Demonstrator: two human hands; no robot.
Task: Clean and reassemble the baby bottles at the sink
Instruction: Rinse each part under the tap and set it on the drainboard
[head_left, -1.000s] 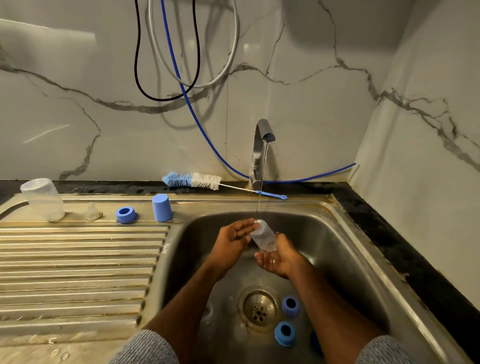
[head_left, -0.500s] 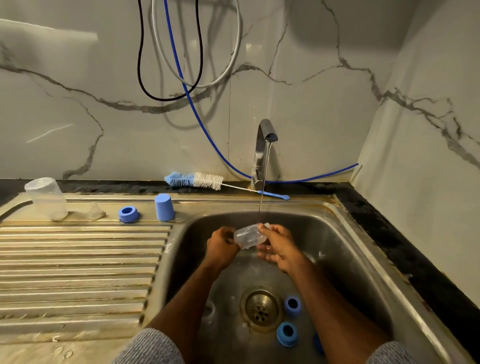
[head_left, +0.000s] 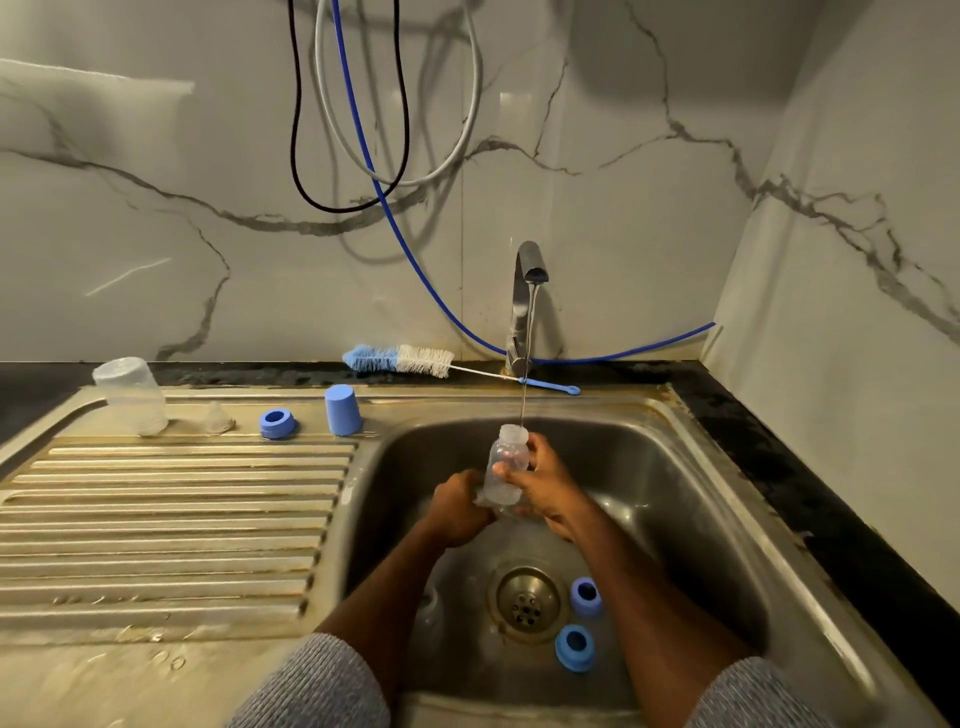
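Nearest, two round blue plastic rings (head_left: 575, 648) lie in the steel sink (head_left: 691, 499) by the drain (head_left: 525, 603); something clear left of the drain is hard to make out. Above, the clear baby bottle (head_left: 506, 470) stands upright under the tap's (head_left: 525, 291) thin stream. The right hand (head_left: 545, 483) wraps its fingers around it; the left hand (head_left: 457, 506) curls at its base. Beyond, on the ribbed drainboard (head_left: 156, 519), sit an upturned clear bottle (head_left: 132, 397), a clear teat (head_left: 218, 418), a blue ring (head_left: 277, 422) and a blue cap (head_left: 343, 410); a bristly brush (head_left: 410, 360) lies on the dark counter (head_left: 779, 467).

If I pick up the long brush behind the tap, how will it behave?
The bottle brush probably feels light: its thin wire shaft looks bendy. The bristles likely squash easily. Lying flat on the counter ledge, it seems unlikely to roll.
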